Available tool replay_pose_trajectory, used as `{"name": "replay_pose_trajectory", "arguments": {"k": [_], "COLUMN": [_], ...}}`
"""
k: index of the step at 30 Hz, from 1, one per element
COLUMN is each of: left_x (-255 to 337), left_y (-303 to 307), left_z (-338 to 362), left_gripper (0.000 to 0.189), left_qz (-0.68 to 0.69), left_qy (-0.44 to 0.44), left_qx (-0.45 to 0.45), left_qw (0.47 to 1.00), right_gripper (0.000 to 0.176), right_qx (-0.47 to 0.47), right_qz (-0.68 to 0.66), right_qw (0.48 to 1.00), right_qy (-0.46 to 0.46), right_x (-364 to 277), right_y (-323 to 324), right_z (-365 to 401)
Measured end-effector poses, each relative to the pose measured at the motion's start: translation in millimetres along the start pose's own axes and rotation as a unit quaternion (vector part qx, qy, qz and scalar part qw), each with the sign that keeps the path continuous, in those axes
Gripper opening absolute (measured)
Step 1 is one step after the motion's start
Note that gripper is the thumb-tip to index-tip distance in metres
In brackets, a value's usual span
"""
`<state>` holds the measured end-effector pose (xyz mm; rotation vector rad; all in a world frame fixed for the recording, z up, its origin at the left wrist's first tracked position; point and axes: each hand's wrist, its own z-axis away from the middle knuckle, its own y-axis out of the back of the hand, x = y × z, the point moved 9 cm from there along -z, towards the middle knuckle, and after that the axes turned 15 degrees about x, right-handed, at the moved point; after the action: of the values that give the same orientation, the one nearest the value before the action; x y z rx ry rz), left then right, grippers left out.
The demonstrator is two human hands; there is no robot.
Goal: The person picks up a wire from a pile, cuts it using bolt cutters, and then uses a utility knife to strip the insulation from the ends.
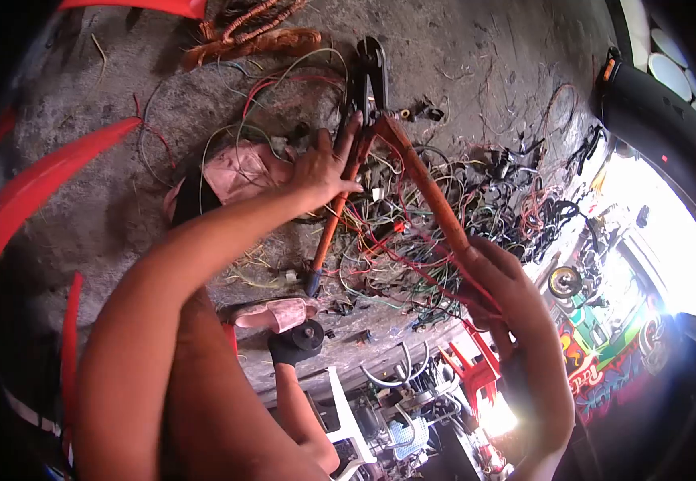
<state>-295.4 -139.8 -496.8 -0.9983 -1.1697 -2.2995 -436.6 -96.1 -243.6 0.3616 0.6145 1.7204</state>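
Note:
A bolt cutter [436, 196] with worn orange handles and dark jaws lies over the wires, its handles spread apart. My right hand [496, 280] is wrapped round the lower part of its right handle; thin red wires run by the fingers. My left hand [324, 168] rests against the left handle near the pivot, fingers stretched and thumb apart. Beneath and beside the tool is a tangled heap of coloured wires [476, 192]. A pink slipper-like thing [244, 172] with a dark part sits left of my left hand, with loose wires across it.
Bundled copper-coloured strands [252, 44] lie at the top. Red curved pieces [51, 188] stand at the left. Another dark-covered limb [296, 346] is near a pink slipper [276, 314]. A red plastic chair [476, 365] and metal parts are at the bottom; a painted wall panel [604, 345] is right.

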Motion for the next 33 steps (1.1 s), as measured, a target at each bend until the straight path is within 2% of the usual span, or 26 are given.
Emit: {"name": "replay_pose_trajectory", "arguments": {"k": [1, 2, 3, 4, 5, 6, 9, 10, 11, 12, 14, 19, 21, 26, 28, 32, 33], "left_x": [-3, -6, -10, -15, -14, -18, -21, -17, -12, -14, -24, -23, -24, -27, -25, -14, -14], "left_y": [3, 5, 25, 50, 77, 100, 146, 153, 158, 155, 141, 128, 116, 109, 108, 94, 90], "left_z": [1, 1, -6, -8, -11, -19, -58, -76, -90, -105, -136, -162, -164, -175, -179, -182, -183], "left_gripper": [0.11, 0.11, 0.094, 0.079, 0.048, 0.033, 0.028, 0.025, 0.023, 0.023, 0.018, 0.015, 0.016, 0.016, 0.017, 0.015, 0.015], "left_qz": [0.01, 0.007, 0.065, 0.123, 0.181, 0.168, 0.172, 0.165, 0.158, 0.155, 0.131, 0.073, 0.043, 0.018, 0.011, 0.026, 0.029], "left_qy": [0.023, 0.022, 0.006, -0.01, -0.089, -0.045, -0.078, -0.128, -0.178, -0.179, -0.111, -0.105, -0.097, -0.1, -0.094, -0.086, -0.084], "left_qx": [-0.06, -0.061, 0.05, 0.159, 0.26, 0.28, 0.302, 0.305, 0.305, 0.306, 0.31, 0.296, 0.28, 0.283, 0.279, 0.237, 0.235], "left_qw": [0.998, 0.998, 0.997, 0.979, 0.944, 0.944, 0.934, 0.929, 0.922, 0.922, 0.935, 0.947, 0.954, 0.954, 0.956, 0.967, 0.968], "right_gripper": [0.045, 0.045, 0.045, 0.045, 0.045, 0.045, 0.047, 0.047, 0.048, 0.048, 0.047, 0.048, 0.049, 0.055, 0.049, 0.049, 0.05], "right_qx": [0.007, 0.014, -0.045, -0.048, -0.031, -0.013, 0.017, 0.037, -0.003, -0.004, -0.015, -0.033, -0.008, 0.012, -0.019, -0.036, -0.041], "right_qz": [0.02, 0.035, 0.033, 0.026, 0.056, 0.087, 0.113, 0.129, 0.151, 0.149, 0.141, 0.132, 0.13, 0.144, 0.128, 0.094, 0.065], "right_qw": [1.0, 0.999, 0.997, 0.997, 0.998, 0.996, 0.993, 0.99, 0.988, 0.988, 0.987, 0.99, 0.991, 0.989, 0.991, 0.995, 0.995], "right_qy": [-0.005, -0.007, -0.055, -0.056, -0.024, 0.007, 0.03, 0.052, 0.039, 0.041, 0.068, 0.049, 0.01, 0.025, -0.02, -0.024, -0.066], "right_x": [-4, -8, -4, -2, -3, -5, -8, -11, -7, -5, -2, 1, 2, 0, -6, -13, -13], "right_y": [3, 5, 2, 2, 5, 8, 10, 12, 9, 10, 7, 6, 10, 17, 13, 12, 12], "right_z": [0, -3, -5, -8, -10, -12, -12, -14, -15, -17, -20, -23, -18, -23, -17, -13, -10]}}
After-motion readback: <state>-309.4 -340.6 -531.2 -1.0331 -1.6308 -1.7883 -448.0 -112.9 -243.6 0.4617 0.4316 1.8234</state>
